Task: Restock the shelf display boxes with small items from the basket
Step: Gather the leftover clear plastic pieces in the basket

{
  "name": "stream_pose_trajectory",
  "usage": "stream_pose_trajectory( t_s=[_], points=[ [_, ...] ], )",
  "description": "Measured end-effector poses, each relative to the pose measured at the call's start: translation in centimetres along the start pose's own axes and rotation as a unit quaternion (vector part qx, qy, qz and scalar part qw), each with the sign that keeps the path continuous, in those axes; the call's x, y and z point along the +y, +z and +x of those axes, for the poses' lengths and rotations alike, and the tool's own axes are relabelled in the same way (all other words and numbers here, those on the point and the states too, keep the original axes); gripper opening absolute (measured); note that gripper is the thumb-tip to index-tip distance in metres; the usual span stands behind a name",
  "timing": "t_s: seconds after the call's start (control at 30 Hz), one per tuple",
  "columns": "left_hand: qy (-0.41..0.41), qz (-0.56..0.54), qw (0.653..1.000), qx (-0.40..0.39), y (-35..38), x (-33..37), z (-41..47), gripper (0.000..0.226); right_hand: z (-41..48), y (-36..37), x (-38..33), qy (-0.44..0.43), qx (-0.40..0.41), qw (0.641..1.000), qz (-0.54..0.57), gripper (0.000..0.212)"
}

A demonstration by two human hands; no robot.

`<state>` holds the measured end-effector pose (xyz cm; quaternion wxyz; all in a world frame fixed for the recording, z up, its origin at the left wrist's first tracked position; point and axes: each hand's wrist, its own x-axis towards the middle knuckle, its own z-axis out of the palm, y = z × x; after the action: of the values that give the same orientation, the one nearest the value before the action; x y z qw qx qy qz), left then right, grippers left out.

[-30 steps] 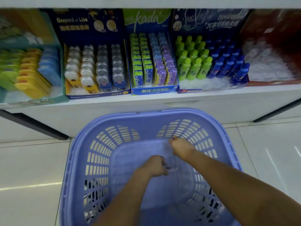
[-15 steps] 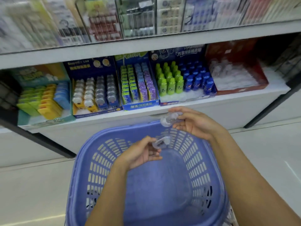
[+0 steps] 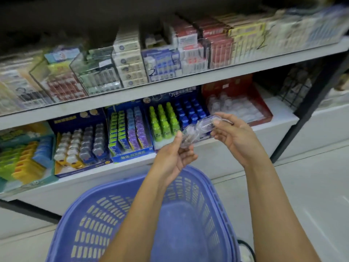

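A lilac slatted basket stands nearest, on the floor under both forearms. Beyond its far rim, the left hand pinches a small clear item between thumb and fingers. The right hand grips a second clear piece, rounded and blurred, at its fingertips. On the lower shelf behind, a blue box reads "解压". Beside it stand green and blue bottles and a red display box of clear items.

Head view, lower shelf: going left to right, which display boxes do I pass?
In order: teal box of yellow and green packs → dark blue box of white and grey items → blue box of green and purple packs → box of green and blue bottles → red box of clear items.
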<state>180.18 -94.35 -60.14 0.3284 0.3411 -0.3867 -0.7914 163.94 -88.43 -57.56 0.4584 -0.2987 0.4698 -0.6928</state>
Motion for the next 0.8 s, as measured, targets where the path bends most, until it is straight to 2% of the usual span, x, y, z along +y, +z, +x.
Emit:
stream_pose_trajectory(
  t_s=[0.13,0.23,0.33,0.4,0.47,0.57,0.63,0.7,0.8],
  points=[
    [-0.012,0.007,0.999,-0.044,3.5,-0.5,2.1,0.021,0.8,-2.2,-0.1,-0.039,0.100,0.994,-0.034,0.028],
    [-0.027,-0.018,0.997,-0.072,5.4,-0.1,3.7,0.010,1.8,-4.5,-0.7,-0.070,0.139,0.984,-0.086,0.031],
    [-0.008,0.061,0.996,-0.068,7.2,0.9,5.7,0.008,3.9,-6.9,-2.2,-0.117,0.157,0.964,-0.181,0.029],
    [0.013,0.117,0.992,-0.039,8.1,1.6,7.0,0.010,5.8,-8.1,-3.3,-0.138,0.141,0.945,-0.262,0.030],
    [0.020,0.109,0.993,-0.026,8.8,2.4,8.0,0.008,8.0,-9.0,-4.2,-0.129,0.110,0.923,-0.345,0.030],
    [0.040,0.069,0.996,-0.047,9.2,3.3,9.0,0.019,11.0,-9.8,-5.2,-0.115,0.067,0.877,-0.461,0.027],
    [0.061,0.112,0.990,-0.061,9.1,3.8,9.5,0.025,12.1,-10.2,-5.4,-0.101,0.022,0.859,-0.502,0.024],
    [0.093,0.237,0.966,-0.052,9.3,4.2,10.0,0.026,12.7,-10.4,-5.1,-0.080,-0.010,0.854,-0.514,0.024],
    [0.190,0.442,0.876,-0.017,9.5,4.5,11.1,0.028,12.7,-10.7,-4.0,-0.074,-0.007,0.868,-0.491,0.025]
  ],
)
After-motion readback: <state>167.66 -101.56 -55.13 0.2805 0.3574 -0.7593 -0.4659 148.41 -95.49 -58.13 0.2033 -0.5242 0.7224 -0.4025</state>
